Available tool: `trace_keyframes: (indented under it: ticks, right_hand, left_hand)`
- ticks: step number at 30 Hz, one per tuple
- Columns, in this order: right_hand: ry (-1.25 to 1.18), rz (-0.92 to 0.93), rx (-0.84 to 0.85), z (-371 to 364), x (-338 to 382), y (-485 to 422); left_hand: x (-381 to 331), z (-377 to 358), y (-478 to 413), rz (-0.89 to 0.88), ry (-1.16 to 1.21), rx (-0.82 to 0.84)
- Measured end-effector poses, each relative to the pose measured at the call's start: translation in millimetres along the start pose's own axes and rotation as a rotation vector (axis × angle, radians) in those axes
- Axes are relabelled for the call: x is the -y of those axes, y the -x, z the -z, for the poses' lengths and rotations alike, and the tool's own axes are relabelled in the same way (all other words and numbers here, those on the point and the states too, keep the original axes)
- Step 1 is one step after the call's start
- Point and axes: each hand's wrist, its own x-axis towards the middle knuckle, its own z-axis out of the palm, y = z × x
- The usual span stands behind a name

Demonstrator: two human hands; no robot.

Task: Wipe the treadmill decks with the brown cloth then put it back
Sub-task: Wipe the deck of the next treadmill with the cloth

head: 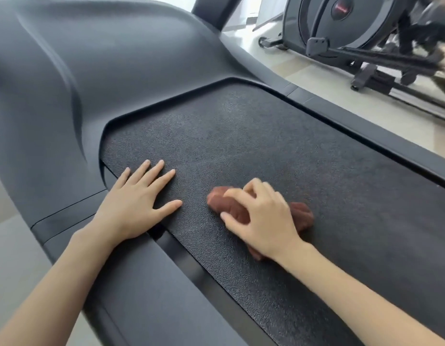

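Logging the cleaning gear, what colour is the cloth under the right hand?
Reddish brown. The cloth shows best in the head view, bunched under the right hand.

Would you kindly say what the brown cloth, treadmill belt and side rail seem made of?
Brown cloth: soft fabric, probably microfibre or terry; it bunches in matte folds under the right hand. Treadmill belt: likely rubber or PVC, matte black, pebbled grain. Side rail: seemingly moulded plastic, smooth dark grey satin.
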Motion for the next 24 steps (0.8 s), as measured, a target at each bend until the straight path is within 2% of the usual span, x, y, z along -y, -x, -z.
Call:
trace_keyframes:
  ticks: [2,4,9,11,16,24]
  right_hand:
    - [-0.058,0.11,0.054,9.9,-1.7,23.9]
    - [-0.079,0.122,0.086,19.7,-18.8,36.4]
    - [-0.004,-0.292,0.01,21.7,-82.3,4.1]
    - [0.031,-0.395,-0.02,13.5,-98.4,-23.4]
    - [0.093,-0.473,-0.062,-14.1,-105.9,-97.9]
    - [0.079,-0.57,-0.06,-46.0,-102.5,-210.4]
  left_hand:
    - [0.7,0.8,1.6,-0.014,-0.009,0.008]
    - [2.5,0.7,3.3,-0.025,-0.012,0.014]
    - [3.9,1.9,4.1,-0.019,0.009,0.009]
    - [5.2,2.6,2.7,-0.028,0.025,0.004]
    - [18.6,8.5,-6.7,-0.063,0.069,0.018]
    - [16.4,3.8,-7.1,-0.021,0.066,-0.058]
